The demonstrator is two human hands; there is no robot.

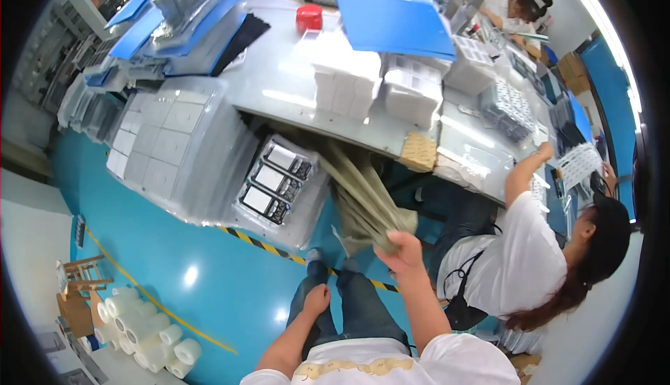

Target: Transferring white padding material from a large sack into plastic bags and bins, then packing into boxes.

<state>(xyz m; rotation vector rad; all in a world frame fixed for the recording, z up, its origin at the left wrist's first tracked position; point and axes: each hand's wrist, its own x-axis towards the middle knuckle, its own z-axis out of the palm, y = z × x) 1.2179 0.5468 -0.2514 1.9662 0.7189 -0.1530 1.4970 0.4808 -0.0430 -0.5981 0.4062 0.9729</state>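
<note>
An olive-green cloth (366, 200) stretches in folds from beneath the table edge toward me. My right hand (401, 254) is closed around its near end, bunching the fabric. Down by my thigh hangs my left hand (317, 300), its fingers curled in, with nothing visible in it. Just left of the cloth, a stack of clear plastic trays (296, 210) holds several black-framed parts with white faces. A taller stack of clear trays (167, 141) with white square pieces stands beside it, farther left.
A long table (279, 57) carries white stacks (345, 81), blue sheets (394, 22) and a red container (308, 18). Close on my right a co-worker (523, 259) sits at the table; another person (513, 11) works farther back. White film rolls (143, 329) stand on the floor, lower left.
</note>
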